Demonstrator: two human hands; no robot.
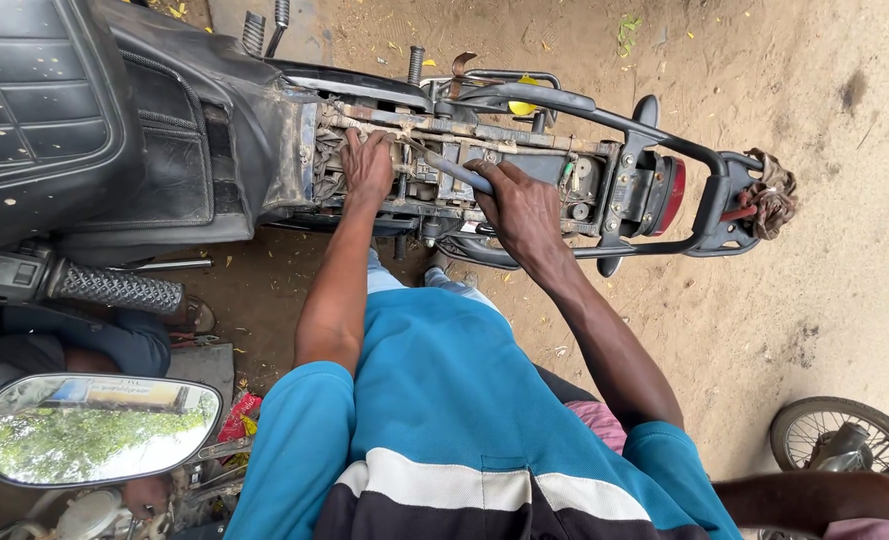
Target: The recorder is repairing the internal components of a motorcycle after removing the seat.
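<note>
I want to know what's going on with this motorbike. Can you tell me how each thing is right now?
Seat: lifted off the frame, tipped aside.
Motorbike frame: uncovered, dusty parts showing.
Left hand: pressed flat inside the frame.
Right hand: closed around a tool.
Tool: held, its tip in the frame.
Tail light: unlit.
Rag: knotted on the rear rack.
Mirror: whole, reflecting trees.

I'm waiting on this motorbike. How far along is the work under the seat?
Done: the seat is tipped up, baring the dusty frame. In hand: the left hand presses on parts inside the frame while the right hand grips a tool handle pushed in there. Left: the frame lies open and the seat is not back down.
</note>
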